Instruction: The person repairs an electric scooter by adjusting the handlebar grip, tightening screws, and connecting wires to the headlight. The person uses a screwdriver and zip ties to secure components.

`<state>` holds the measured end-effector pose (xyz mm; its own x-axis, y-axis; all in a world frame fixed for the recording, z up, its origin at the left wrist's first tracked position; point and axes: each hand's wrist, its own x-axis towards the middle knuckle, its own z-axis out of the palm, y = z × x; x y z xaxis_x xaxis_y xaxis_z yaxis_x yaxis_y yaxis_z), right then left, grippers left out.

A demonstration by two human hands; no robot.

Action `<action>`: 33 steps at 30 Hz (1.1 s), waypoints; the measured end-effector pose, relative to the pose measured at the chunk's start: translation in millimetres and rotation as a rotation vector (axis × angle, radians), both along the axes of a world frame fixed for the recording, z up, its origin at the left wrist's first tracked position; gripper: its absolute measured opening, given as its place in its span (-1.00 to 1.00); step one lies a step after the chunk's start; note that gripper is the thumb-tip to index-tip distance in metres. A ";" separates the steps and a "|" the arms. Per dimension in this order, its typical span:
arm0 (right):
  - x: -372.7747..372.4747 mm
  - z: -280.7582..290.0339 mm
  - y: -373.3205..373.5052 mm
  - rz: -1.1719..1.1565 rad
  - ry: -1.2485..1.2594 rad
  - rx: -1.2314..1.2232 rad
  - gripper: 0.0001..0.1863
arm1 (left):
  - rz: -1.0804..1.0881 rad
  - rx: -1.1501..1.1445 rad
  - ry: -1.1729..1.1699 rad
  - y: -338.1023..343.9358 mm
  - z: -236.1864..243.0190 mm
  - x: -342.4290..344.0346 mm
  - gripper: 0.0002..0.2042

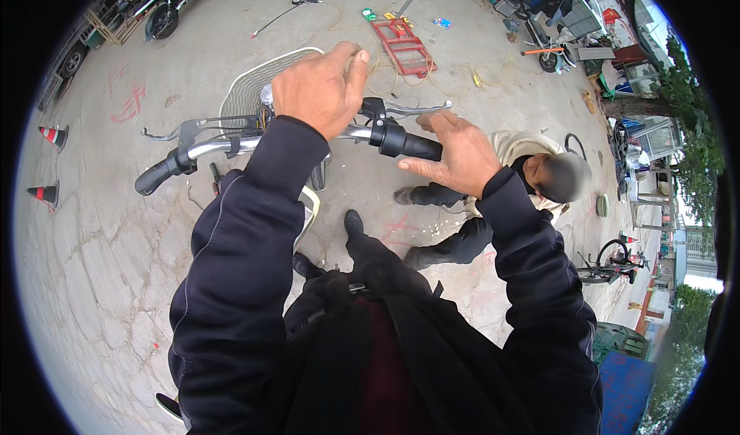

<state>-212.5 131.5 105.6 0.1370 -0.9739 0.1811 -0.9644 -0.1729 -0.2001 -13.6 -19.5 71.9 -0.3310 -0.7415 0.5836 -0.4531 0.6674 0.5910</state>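
A silver handlebar [208,147] with black grips and brake levers crosses in front of me. My left hand [320,88] is over its middle, beside the wire basket [250,84]. The back of that hand faces me and hides its fingertips, so what it touches does not show. My right hand [460,154] spreads around the outer end of the right grip [412,144]. Its thumb lies below the grip, and its fingers reach toward the tip of the right brake lever [416,110]. The left grip [158,174] has no hand on it.
A person in a light jacket [505,146] is close by on the right. Beyond the handlebar a red metal frame [402,48] lies on the concrete among cables. Traffic cones [48,194] stand at the left; a bicycle [613,264] and piled goods are on the right.
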 end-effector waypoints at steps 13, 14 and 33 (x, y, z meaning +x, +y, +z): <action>172.2 -63.9 115.1 -0.146 -1.433 0.295 -0.75 | -0.484 1.284 1.246 159.3 -11.5 89.7 -0.55; 173.2 -64.0 118.7 -0.155 -1.435 0.283 -0.73 | -0.521 1.280 1.236 163.5 -17.0 90.6 -0.56; 131.7 -106.1 151.1 -0.319 -1.560 -0.224 -0.93 | -0.261 1.427 0.735 251.2 -54.8 60.4 -0.48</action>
